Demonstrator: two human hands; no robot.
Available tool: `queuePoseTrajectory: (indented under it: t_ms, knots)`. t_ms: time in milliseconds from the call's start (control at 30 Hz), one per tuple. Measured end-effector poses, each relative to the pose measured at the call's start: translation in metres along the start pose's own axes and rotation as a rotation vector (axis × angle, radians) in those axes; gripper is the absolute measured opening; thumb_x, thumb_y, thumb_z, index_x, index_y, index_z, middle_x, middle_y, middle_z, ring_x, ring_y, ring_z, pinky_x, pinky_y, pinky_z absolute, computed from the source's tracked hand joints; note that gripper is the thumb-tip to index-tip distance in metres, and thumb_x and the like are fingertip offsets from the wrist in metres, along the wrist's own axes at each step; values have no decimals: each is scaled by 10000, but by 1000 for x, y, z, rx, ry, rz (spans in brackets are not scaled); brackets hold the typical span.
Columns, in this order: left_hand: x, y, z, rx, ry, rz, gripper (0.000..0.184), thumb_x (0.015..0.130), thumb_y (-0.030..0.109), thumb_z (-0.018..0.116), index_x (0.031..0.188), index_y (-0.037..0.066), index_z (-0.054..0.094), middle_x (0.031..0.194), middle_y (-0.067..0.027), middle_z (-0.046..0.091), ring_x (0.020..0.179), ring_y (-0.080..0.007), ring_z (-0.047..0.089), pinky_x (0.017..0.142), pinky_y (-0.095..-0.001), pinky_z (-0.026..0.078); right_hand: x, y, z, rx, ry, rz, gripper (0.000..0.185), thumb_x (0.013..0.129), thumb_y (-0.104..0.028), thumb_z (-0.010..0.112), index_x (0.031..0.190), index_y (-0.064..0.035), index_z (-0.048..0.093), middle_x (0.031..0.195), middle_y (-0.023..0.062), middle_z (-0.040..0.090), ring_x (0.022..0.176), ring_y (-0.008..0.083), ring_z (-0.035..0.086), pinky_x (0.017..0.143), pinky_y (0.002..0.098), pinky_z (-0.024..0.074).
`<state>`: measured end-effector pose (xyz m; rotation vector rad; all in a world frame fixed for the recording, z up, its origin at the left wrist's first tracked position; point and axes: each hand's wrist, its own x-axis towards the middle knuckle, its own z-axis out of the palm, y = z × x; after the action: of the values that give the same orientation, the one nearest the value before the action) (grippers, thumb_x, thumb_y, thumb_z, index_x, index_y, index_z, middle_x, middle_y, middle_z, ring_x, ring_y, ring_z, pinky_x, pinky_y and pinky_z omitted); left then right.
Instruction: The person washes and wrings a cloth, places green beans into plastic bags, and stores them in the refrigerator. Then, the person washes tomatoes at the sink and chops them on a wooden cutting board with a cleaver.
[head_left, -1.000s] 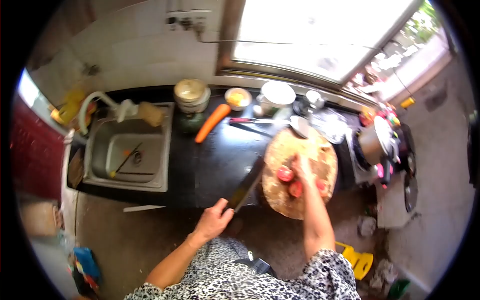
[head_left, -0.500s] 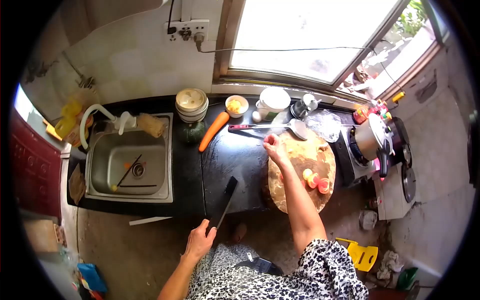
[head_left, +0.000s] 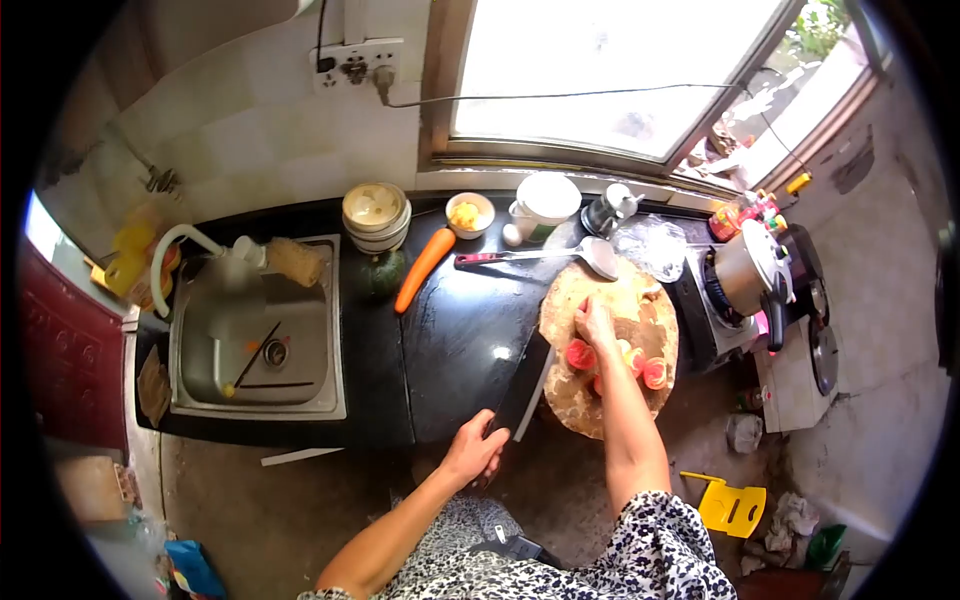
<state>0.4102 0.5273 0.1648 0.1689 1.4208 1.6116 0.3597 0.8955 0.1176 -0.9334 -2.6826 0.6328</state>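
Observation:
My left hand [head_left: 472, 452] is closed round the handle of a kitchen knife [head_left: 524, 388], whose wide dark blade points up and away beside the left edge of the round wooden chopping board [head_left: 565, 292]. Over the board, my right hand [head_left: 595, 322] has its fingers drawn together; whatever may be in them is hidden. Just below those fingers lies a red piece [head_left: 580, 354] that looks like cut tomato. More such red and pale pieces [head_left: 655, 373] rest on the board around my right wrist, partly covered by the forearm.
A spatula [head_left: 540, 255] lies behind the board, with a carrot [head_left: 424, 270] to its left. Stacked bowls [head_left: 377, 215] and a small bowl [head_left: 470, 214] stand farther back. A sink [head_left: 335, 390] is at left; a pressure cooker [head_left: 742, 270] sits on the stove at right.
My left hand has brought the knife up and right, near the board. My right hand has moved toward me and right, lower over the board. A red piece now shows beside it.

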Motion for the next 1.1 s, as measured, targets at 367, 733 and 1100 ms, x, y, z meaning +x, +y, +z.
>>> queuePoseTrajectory:
  t_ms: [367,733,1100]
  knots:
    - [30,5,2,-336,-46,-115,159,924,137,615,952,122,459,682,-30,526,486,-137,521,411,-307,437,-71,-256,-5,761,-559,62,208,927,-238,601,976,-46,666,831,60,648,733,144,620,660,301,514]
    - [2,31,-10,9,1,84,125,912,86,582,891,77,459,587,-41,505,419,-150,500,360,-281,387,-157,-196,-60,521,64,-437,173,880,-111,620,1034,-63,681,986,150,689,880,321,683,767,391,552]
    - [-2,13,43,359,-196,-76,321,889,157,656,1165,17,573,578,-10,539,430,-85,507,407,-260,416,-100,48,-101,-103,112,-37,272,799,-198,662,1054,-111,696,1078,129,663,1062,333,595,938,521,431]
